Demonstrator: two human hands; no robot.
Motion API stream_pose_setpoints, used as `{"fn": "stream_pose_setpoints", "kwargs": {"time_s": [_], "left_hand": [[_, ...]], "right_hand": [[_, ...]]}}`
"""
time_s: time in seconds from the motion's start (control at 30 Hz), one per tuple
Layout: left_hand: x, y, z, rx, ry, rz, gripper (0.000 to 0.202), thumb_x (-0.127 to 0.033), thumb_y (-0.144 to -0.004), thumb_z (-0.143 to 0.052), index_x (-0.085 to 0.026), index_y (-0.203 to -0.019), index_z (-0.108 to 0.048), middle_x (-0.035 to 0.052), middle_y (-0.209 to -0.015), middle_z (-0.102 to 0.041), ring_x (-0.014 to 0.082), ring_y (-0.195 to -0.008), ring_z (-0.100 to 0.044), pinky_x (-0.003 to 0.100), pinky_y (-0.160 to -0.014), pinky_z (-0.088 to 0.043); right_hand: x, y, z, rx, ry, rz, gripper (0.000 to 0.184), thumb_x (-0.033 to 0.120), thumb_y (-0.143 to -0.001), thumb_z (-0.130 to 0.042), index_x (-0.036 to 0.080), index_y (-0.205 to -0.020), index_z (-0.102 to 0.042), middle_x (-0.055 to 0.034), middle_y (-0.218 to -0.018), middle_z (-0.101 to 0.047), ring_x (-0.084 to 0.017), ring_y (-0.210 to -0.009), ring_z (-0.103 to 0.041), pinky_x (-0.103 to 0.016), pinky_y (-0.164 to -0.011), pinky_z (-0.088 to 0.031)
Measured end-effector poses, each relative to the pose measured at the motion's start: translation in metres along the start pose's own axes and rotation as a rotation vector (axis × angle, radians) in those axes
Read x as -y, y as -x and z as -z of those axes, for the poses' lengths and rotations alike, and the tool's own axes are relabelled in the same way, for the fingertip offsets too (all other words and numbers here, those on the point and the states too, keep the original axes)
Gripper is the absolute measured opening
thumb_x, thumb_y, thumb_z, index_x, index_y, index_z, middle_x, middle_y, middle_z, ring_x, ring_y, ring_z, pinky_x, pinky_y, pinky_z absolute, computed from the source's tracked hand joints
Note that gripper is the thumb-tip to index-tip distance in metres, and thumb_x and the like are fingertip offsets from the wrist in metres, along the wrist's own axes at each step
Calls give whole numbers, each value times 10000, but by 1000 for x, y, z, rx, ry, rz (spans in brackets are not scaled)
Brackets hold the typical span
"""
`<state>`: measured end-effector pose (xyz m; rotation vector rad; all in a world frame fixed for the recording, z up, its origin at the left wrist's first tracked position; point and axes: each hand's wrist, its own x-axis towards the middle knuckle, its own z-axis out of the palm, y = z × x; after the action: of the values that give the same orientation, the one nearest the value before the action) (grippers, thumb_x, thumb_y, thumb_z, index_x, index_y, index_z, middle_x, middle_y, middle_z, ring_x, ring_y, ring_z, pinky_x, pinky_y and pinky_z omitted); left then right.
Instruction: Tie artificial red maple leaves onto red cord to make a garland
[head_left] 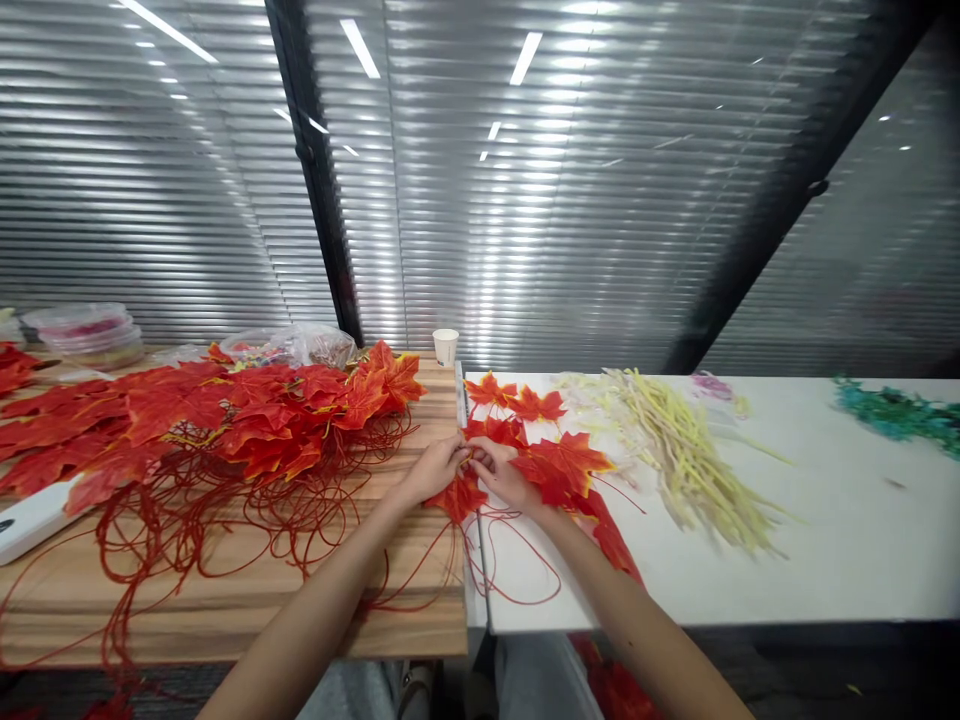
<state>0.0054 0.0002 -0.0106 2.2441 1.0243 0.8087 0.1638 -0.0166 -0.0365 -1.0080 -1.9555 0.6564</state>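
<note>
My left hand [441, 466] and my right hand [505, 474] meet over the seam between two tables, fingertips pinched together. Between them is a thin red cord [525, 601], its loop hanging onto the white table; the exact pinch point is too small to make out. Just under my fingers hangs a red artificial maple leaf [459, 496] with yellow edges. More of these leaves [568, 462] lie beside and beyond my right hand, and some run down past my right forearm over the table edge. To my left is a large heap of maple leaves [255, 410] with tangled red cords [187, 510].
A paper cup [445, 347] stands at the back of the wooden table [420, 635]. Plastic tubs [90, 335], a clear bag [322, 345] and a white device [37, 520] are at left. The white table [847, 540] bears pale yellow strips [675, 450] and green garland [900, 412].
</note>
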Motion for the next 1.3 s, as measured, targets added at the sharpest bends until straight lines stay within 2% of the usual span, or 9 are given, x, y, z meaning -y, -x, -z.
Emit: {"fn": "stream_pose_setpoints", "kwargs": {"time_s": [0.3, 0.87, 1.3], "left_hand": [[3, -1, -1, 9, 41, 25, 200, -264, -827, -396, -146, -786, -552, 29, -709, -595, 138, -647, -536, 238, -599, -408], [-4, 0, 1, 29, -49, 62, 214, -271, -819, -394, -148, -777, -564, 22, -681, -591, 129, -606, -520, 226, -565, -388], [-9, 0, 3, 48, -60, 46, 195, -244, -825, -381, -154, -797, -552, 32, -743, -605, 138, -668, -536, 232, -604, -394]], "right_hand": [[0, 0, 0, 26, -22, -5, 271, 177, -819, -428, 151, -1084, -480, -30, -770, -580, -122, -686, -535, -244, -668, -432], [1, -1, 0, 40, -22, -8, 257, 129, -795, -429, 162, -1042, -493, -12, -724, -551, -115, -639, -511, -238, -625, -434], [-4, -1, -2, 28, 40, 18, 247, 136, -785, -451, 162, -1024, -512, -15, -715, -561, -118, -625, -496, -245, -639, -419]]}}
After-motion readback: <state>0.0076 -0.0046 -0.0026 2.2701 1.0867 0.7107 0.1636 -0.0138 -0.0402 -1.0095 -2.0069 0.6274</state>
